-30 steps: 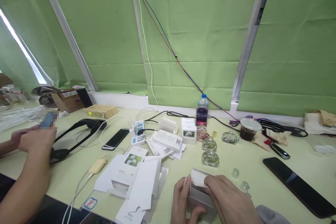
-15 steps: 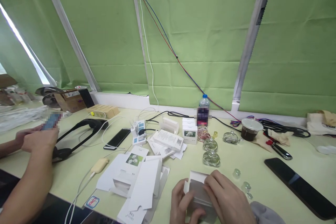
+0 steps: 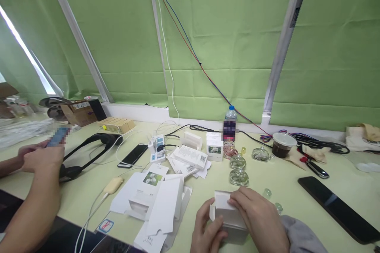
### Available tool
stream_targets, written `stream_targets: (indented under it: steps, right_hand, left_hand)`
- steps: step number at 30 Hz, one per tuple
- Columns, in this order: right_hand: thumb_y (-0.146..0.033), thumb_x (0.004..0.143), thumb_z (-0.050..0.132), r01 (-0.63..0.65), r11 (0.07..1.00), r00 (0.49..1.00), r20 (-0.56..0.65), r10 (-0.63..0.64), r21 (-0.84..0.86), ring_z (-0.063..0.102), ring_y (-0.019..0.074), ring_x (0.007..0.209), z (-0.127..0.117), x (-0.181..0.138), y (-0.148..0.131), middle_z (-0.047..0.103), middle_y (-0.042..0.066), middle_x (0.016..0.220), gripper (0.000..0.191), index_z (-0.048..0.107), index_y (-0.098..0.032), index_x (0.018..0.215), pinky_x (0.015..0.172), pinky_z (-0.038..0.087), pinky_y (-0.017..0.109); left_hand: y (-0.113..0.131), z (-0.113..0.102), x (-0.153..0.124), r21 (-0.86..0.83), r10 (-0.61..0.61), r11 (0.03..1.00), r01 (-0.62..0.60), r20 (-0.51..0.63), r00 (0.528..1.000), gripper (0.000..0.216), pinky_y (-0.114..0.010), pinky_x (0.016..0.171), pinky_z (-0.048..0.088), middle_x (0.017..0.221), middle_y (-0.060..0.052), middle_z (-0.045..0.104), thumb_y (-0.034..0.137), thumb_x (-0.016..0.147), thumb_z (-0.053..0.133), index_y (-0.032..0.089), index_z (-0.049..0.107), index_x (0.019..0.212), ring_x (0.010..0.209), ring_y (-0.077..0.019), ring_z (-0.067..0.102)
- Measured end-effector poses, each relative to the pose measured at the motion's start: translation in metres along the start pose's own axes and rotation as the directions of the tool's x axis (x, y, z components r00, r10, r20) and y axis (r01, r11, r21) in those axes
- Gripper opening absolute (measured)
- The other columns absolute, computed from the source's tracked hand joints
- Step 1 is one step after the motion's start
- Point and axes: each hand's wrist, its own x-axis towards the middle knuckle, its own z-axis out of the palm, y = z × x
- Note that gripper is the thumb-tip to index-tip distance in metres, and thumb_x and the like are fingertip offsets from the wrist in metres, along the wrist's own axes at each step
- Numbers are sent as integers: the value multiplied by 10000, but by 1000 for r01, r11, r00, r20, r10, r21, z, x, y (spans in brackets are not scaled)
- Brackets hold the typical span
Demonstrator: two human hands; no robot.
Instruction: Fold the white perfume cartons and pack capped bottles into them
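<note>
A small white cardboard box (image 3: pixel 233 216) is held low in front of me between both hands. My left hand (image 3: pixel 205 227) grips its left side, with the thumb on the near face. My right hand (image 3: pixel 257 218) closes on its top right edge, fingertips at the top panel. A side flap sticks out at the box's upper left corner. What is inside the box cannot be seen. Just beyond the hands stand clear glass perfume bottles (image 3: pixel 238 177), with a pink one (image 3: pixel 230 150) behind them. Pale green rounded caps (image 3: pixel 267 193) lie by my right hand.
Flattened and part-folded white cartons (image 3: pixel 166 205) lie to the left. Small printed boxes (image 3: pixel 214 151), a power strip (image 3: pixel 157 150) and a phone (image 3: pixel 133 155) stand farther back. A large black phone (image 3: pixel 338 209) lies right. Another person's forearm (image 3: pixel 44 193) reaches in at left, holding a phone.
The box has tilted, and its top panel now shows white where a grey surface showed before. My right hand has shifted slightly; its sleeve now covers some of the green caps.
</note>
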Motion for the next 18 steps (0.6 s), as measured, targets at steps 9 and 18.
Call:
stream_targets:
  steps: [9, 18]
  right_hand:
    - [-156, 905, 532, -38, 986, 953, 302, -13, 163, 649, 200, 763, -17, 4, 8, 686, -12, 823, 113, 595, -230, 847, 641, 478, 288]
    - [-120, 910, 519, -149, 959, 949, 307, 70, 242, 636, 183, 750, -15, 8, 5, 675, -3, 788, 165, 632, -214, 836, 663, 484, 284]
  left_hand:
    - [-2, -7, -10, -25, -241, 970, 242, 21, 970, 370, -349, 987, 475, 1318, -94, 564, 366, 929, 504, 300, 496, 1293, 1213, -248, 549]
    - [-8, -11, -21, 5, -423, 906, 424, 72, 903, 501, -321, 980, 483, 1298, -81, 618, 507, 869, 552, 246, 512, 1294, 1151, -232, 608]
